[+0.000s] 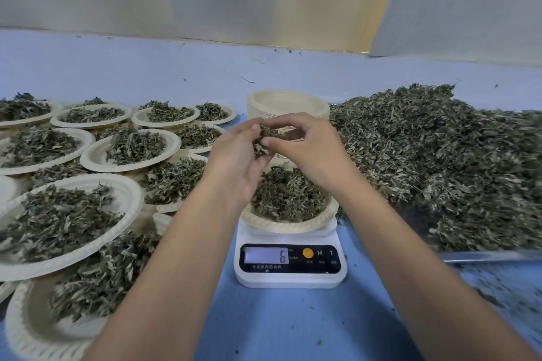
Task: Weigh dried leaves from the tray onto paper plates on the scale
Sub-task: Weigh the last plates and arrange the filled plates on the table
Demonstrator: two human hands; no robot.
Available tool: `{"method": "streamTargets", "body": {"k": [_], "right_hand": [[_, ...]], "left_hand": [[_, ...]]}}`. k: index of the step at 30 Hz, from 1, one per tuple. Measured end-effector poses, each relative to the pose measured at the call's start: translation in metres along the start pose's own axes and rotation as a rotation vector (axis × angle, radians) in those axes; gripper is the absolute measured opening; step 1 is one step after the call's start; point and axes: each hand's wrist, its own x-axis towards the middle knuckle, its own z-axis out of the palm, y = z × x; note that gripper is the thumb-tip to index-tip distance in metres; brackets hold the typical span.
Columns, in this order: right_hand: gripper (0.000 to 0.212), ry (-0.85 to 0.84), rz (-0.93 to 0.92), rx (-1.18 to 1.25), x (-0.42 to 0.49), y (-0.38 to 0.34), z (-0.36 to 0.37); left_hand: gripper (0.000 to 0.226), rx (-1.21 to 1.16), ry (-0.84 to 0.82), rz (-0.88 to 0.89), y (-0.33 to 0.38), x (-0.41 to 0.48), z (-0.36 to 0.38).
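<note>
One leaf clump (265,138) sits pinched between left hand (234,161) and right hand (308,149), above plate (287,226) on scale (290,274); display (266,255) reads 6.

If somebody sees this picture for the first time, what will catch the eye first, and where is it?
In the centre, the left hand and right hand pinch a clump of dried leaves above the filled paper plate on the scale, whose display shows 6. On the right a heap of leaves covers the tray; on the left lie many filled plates.
</note>
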Motion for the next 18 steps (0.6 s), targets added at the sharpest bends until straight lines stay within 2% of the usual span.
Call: {"method": "streamTargets", "body": {"k": [9,18], "right_hand": [[0.01,0.078,-0.011,-0.011,0.0004,0.0025,0.0016],[0.015,0.192,0.01,0.017,0.0048,0.0042,-0.0026]], "left_hand": [[0.018,0.067,-0.054,0.008,-0.0033,0.0002,-0.0015],[0.015,0.002,0.003,0.013,-0.0003,0.0031,-0.009]]}}
